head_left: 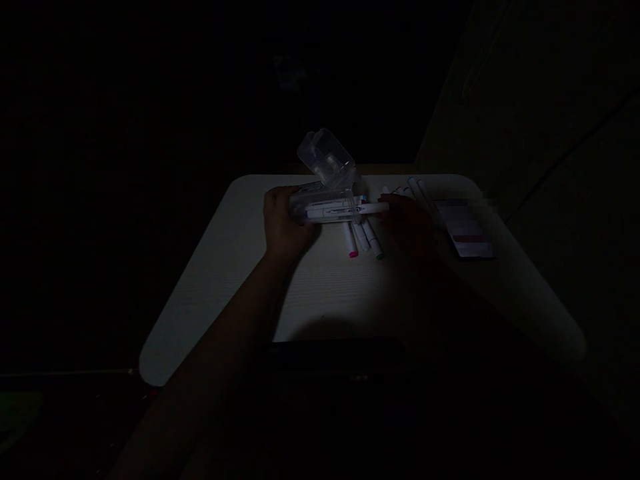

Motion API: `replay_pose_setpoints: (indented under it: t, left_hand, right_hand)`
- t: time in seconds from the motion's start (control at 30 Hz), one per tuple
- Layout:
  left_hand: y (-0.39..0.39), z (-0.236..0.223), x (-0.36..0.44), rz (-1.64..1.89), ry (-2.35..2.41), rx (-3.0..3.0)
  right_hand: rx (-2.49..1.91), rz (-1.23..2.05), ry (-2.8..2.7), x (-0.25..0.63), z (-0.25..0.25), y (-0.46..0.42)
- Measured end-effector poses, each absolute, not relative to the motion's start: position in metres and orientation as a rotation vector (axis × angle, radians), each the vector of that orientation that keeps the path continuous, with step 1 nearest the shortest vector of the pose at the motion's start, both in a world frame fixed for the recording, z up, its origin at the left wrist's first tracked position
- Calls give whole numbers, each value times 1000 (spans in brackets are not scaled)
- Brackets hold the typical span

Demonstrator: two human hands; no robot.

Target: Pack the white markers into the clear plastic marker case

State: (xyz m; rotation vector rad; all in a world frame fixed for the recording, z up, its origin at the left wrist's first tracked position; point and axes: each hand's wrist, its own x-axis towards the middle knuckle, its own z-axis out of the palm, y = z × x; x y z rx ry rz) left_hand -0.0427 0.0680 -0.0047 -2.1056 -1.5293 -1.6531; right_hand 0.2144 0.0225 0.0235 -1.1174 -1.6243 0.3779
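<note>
My left hand (284, 223) is wrapped round the closed end of a clear plastic case (325, 198), which lies on its side with its lid (326, 157) swung up. Several white markers lie inside the case. One white marker (374, 208) sticks out of the case's mouth toward the right, and the fingers of my right hand (407, 223) are closed at its outer end. That hand is deep in shadow, so its exact grip is hard to see. Below the mouth lie a pink-ended marker (351, 241) and a green-ended marker (373, 240), with another between them.
Several more markers (419, 188) lie behind my right hand. A flat packet or phone-like object (465, 230), partly blurred, rests at the right of the white table (210, 267). A dark bar (335, 353) runs along the near edge. The room is very dark.
</note>
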Motion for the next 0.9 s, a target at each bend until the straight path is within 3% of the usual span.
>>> replay_pose_setpoints:
  t: [0.9]
  left_hand:
    - [69,-6,-43,-1672,-1559,-2110]
  right_hand:
    - [-1057,325,-1893,215,17,23]
